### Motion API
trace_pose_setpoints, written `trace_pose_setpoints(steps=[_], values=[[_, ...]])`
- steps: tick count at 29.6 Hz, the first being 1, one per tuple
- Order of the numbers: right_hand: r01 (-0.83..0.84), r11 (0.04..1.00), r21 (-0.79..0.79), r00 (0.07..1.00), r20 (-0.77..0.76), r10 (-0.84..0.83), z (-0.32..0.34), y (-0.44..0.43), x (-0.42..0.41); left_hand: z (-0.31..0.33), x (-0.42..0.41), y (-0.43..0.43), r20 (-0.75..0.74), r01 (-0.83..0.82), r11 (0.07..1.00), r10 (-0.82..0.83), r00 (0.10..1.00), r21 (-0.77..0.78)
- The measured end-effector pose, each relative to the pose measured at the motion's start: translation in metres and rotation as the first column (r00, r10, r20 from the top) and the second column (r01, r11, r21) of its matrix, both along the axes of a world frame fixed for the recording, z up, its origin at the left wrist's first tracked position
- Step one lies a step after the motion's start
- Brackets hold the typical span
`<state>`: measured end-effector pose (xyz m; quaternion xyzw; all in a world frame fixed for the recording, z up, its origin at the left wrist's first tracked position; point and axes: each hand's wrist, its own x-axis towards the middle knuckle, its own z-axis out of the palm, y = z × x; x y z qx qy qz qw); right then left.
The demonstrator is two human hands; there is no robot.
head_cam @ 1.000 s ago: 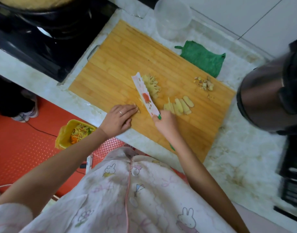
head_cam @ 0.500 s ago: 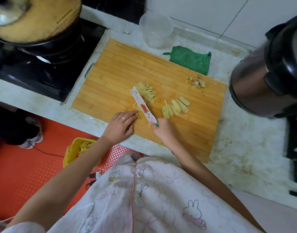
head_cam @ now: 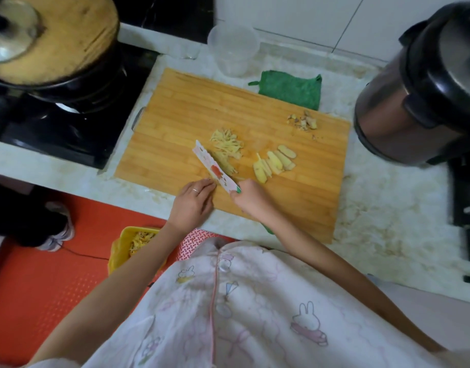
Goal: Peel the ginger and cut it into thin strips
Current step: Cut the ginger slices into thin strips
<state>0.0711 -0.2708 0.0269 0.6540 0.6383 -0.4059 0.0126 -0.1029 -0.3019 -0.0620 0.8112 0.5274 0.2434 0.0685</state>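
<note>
Gripping the green handle of the white kitchen knife with the printed blade (head_cam: pixel 215 168), my right hand (head_cam: pixel 251 197) had its fingers wrapped fully round it, near the front edge of the rectangular bamboo cutting board (head_cam: pixel 188 115). I held the blade slanting away from me, tilted so its printed face showed. I judged that this angle let it run alongside the left fingertips as a guide.

My left hand (head_cam: pixel 192 205) lay flat with its fingers almost straight, the tips right at the blade's left side. It grasped nothing. Whether a bit of ginger sat pinned beneath those tips I could not tell, since the hand covered the spot.

Just beyond the blade's right side lay the heap of pale yellow ginger strips (head_cam: pixel 227 144), thin, curling and tangled, set aside, I judged, to free the cutting spot. Near it on the right waited a fanned row of peeled ginger slices (head_cam: pixel 275 162), smooth, oval, overlapping and not yet cut into strips. Well apart, toward the board's far right corner, sat a small pile of brownish ginger peel scraps (head_cam: pixel 303 122), away from the clean flesh.
</note>
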Motion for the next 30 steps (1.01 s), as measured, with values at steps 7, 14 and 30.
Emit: trace_pose_setpoints(steps=[7,14,30], values=[[-0.035,0.998,0.043,0.999,0.020,0.034,0.005,-0.004,-0.002,0.000,-0.002,-0.004,0.022,-0.083,0.996,0.082,0.996,0.023],[-0.034,0.998,0.054,0.999,0.029,0.032,0.007,-0.009,-0.006,-0.002,-0.006,0.002,-0.074,0.057,0.996,-0.052,0.996,0.075],[0.015,1.000,0.001,1.000,-0.016,-0.015,0.006,-0.004,0.007,-0.015,-0.018,0.012,0.020,0.168,0.985,-0.169,0.985,0.037]])
